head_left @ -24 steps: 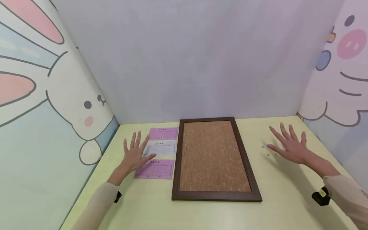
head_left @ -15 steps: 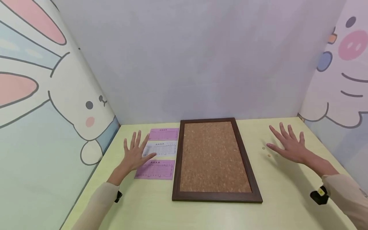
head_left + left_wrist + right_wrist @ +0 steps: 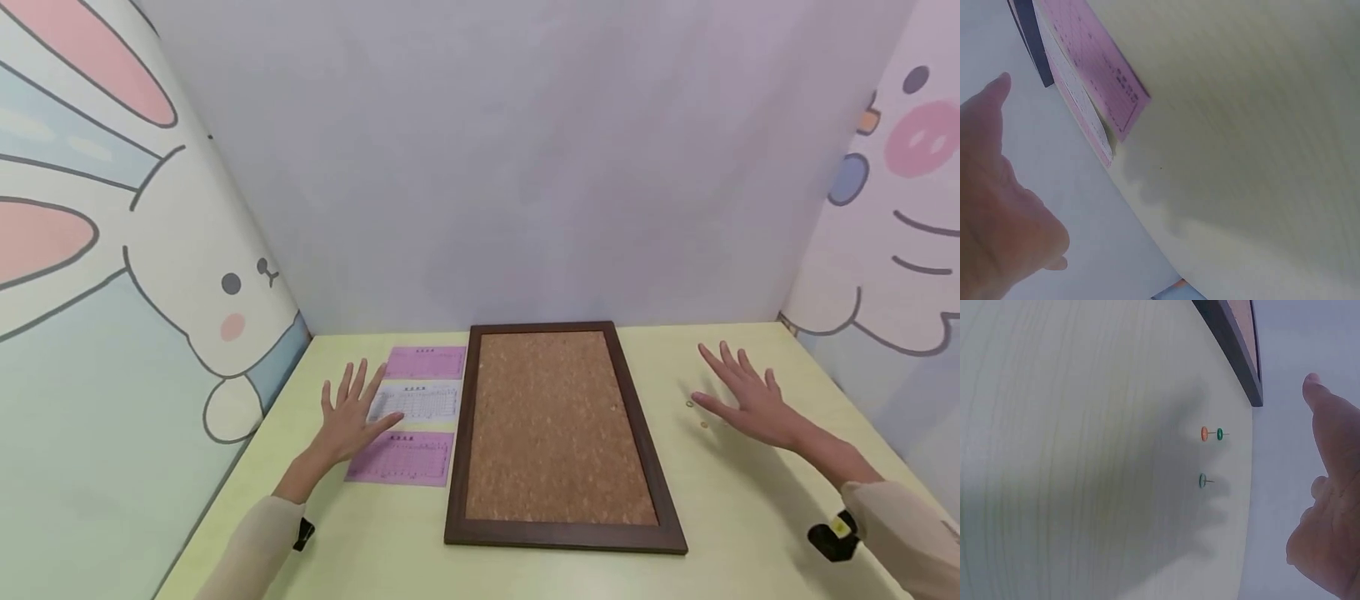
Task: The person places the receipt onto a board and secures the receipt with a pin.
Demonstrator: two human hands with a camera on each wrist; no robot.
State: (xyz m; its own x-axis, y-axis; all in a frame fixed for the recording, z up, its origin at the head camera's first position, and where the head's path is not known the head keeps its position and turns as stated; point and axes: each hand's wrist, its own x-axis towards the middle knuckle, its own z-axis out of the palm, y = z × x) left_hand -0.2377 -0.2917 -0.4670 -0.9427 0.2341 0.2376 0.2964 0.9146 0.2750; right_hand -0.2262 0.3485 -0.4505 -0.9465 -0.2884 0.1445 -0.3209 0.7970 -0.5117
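My left hand [image 3: 347, 427], fingers spread, hovers at the left beside three printed slips: a pink one [image 3: 427, 363] at the back, a white one [image 3: 422, 402] in the middle and a pink one [image 3: 411, 461] in front. Part of the white slip is covered by this hand. On the right, my right hand [image 3: 753, 407] is held above the table, fingers extended and holding nothing. Below it lie an orange thumbtack [image 3: 1204, 434] and two green thumbtacks, one [image 3: 1220, 434] next to the orange and one [image 3: 1202, 480] apart. Between the hands lies a dark-framed cork board [image 3: 555, 429].
The pale yellow table [image 3: 570, 575] meets a plain grey-lilac back wall [image 3: 525, 167]. Side panels with a cartoon rabbit [image 3: 195, 275] and a cartoon pig [image 3: 900, 217] border it left and right. The board's raised frame [image 3: 566, 534] stands proud of the tabletop.
The head view has tilted slightly, so the board, slips and table sit lower in it. Both hands stay spread in the air, the right fingers a little closer together.
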